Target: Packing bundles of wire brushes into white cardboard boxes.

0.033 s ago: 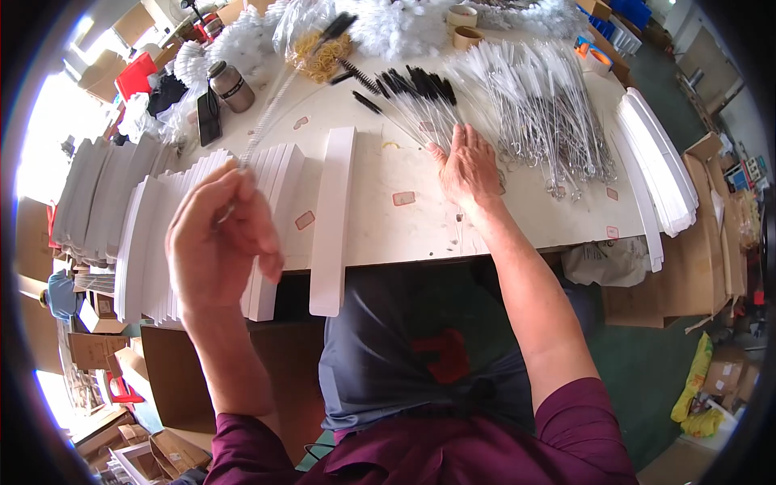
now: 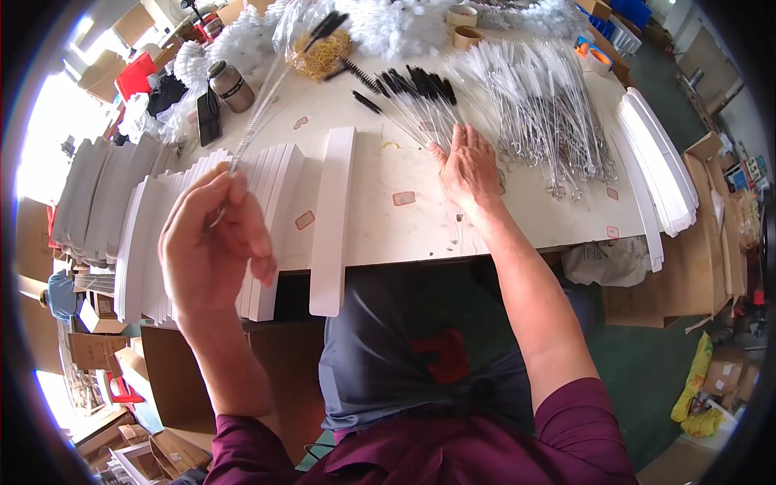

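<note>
My left hand [image 2: 212, 246] is raised above the table's left side, its fingers pinched on the wire stem of a long thin brush [image 2: 279, 85] whose black tip points away from me. My right hand [image 2: 467, 166] lies flat on the white table [image 2: 420, 230], fingertips touching a loose row of black-tipped brushes [image 2: 412, 85]. A long white card strip [image 2: 333, 218] lies between my hands and overhangs the table's near edge. Fanned white card strips [image 2: 271, 194] lie under and beside my left hand.
A big pile of white-bristled wire brushes [image 2: 541, 113] lies right of my right hand. More white strips [image 2: 659, 166] are stacked at the right edge. Rubber bands [image 2: 319, 56], a metal flask [image 2: 230, 85], a black phone [image 2: 208, 117] and tape rolls [image 2: 465, 24] sit farther back. Cardboard boxes [image 2: 695, 267] stand on the floor.
</note>
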Available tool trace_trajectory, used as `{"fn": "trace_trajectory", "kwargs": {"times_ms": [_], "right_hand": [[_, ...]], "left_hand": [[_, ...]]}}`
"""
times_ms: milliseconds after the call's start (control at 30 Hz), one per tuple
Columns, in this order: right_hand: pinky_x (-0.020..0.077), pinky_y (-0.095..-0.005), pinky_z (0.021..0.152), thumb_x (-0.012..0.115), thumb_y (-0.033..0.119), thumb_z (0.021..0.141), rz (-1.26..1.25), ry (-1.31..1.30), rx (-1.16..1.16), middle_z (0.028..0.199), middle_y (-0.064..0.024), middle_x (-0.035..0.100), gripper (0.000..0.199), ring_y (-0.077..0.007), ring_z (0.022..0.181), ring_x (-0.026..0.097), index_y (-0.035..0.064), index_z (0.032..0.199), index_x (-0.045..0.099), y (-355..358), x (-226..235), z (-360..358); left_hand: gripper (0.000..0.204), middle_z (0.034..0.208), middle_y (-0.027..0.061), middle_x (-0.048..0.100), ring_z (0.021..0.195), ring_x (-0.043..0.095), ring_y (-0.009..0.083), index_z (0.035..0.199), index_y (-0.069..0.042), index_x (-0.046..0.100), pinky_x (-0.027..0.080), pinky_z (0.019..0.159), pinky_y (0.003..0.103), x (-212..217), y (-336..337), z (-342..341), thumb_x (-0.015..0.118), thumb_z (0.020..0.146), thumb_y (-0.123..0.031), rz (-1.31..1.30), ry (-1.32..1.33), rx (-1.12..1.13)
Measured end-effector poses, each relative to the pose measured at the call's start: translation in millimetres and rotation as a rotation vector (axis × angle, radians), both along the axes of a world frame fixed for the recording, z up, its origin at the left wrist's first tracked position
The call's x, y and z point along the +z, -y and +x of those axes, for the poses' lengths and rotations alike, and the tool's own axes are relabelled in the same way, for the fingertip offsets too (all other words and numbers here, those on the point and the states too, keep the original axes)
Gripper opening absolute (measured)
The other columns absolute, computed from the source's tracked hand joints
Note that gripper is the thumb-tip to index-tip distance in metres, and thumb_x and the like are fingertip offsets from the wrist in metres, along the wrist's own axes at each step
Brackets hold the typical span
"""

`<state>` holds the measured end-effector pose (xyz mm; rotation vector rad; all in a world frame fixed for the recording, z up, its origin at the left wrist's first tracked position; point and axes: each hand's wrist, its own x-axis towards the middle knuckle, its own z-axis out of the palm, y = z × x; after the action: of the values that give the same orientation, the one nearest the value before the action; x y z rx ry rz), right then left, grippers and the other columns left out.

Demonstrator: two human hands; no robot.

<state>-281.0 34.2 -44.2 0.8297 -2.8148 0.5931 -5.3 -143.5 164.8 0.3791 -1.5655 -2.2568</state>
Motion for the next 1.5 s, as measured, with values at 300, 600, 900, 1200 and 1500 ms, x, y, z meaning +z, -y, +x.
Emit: {"fn": "trace_trajectory", "kwargs": {"times_ms": [300, 600, 900, 1200, 1500], "right_hand": [[0.0243, -0.0512, 0.124, 0.035, 0.065, 0.105, 0.072, -0.023, -0.009, 0.16, -0.0297, 0.037, 0.087, -0.0418, 0.15, 0.033, -0.0067, 0.155, 0.035, 3, 6, 6], [0.0304, -0.0493, 0.121, 0.056, 0.037, 0.103, -0.101, -0.093, -0.014, 0.151, -0.0246, 0.048, 0.06, -0.0371, 0.144, 0.042, -0.0049, 0.145, 0.049, 0, -11, -5], [0.0555, -0.0331, 0.074, 0.063, 0.024, 0.098, -0.945, 1.235, 0.675, 0.125, -0.0213, 0.069, 0.051, -0.021, 0.086, 0.068, -0.005, 0.139, 0.056, -57, 74, 70], [0.0566, -0.03, 0.061, 0.057, 0.019, 0.108, -1.434, 1.211, 0.438, 0.098, -0.0124, 0.072, 0.024, -0.0149, 0.072, 0.068, -0.001, 0.114, 0.068, -110, 64, 113], [0.0574, -0.0342, 0.066, 0.054, 0.019, 0.109, -1.573, 1.05, 0.298, 0.101, -0.0149, 0.07, 0.027, -0.021, 0.074, 0.069, -0.0025, 0.12, 0.065, -140, 44, 124]], "left_hand": [[0.027, 0.056, 0.0174, 0.051, 0.033, 0.044, 0.0257, 0.092, -0.001, 0.048, 0.046, 0.035, 0.035, 15, 0, 21, 0.035, 0.107, -0.018, -0.117, -0.11, 0.209], [0.024, 0.065, 0.0173, 0.059, 0.051, 0.064, 0.0272, 0.091, 0.005, 0.053, 0.053, 0.04, 0.033, -22, -39, 10, 0.045, 0.103, -0.014, -0.16, 0.1, -0.091], [0.029, 0.074, 0.0123, 0.065, 0.06, 0.066, 0.0187, 0.091, 0.0, 0.055, 0.057, 0.053, 0.03, -89, -62, -5, 0.048, 0.109, -0.021, -0.026, 0.251, -0.464], [0.029, 0.081, 0.0107, 0.069, 0.066, 0.068, 0.0166, 0.107, 0.003, 0.063, 0.058, 0.062, 0.029, -113, -93, -18, 0.054, 0.108, -0.024, -0.011, 0.311, -0.64], [0.021, 0.083, 0.0128, 0.072, 0.069, 0.07, 0.0204, 0.111, 0.002, 0.068, 0.059, 0.065, 0.032, -145, -122, -7, 0.059, 0.105, -0.016, 0.238, 0.246, -0.344]]}}
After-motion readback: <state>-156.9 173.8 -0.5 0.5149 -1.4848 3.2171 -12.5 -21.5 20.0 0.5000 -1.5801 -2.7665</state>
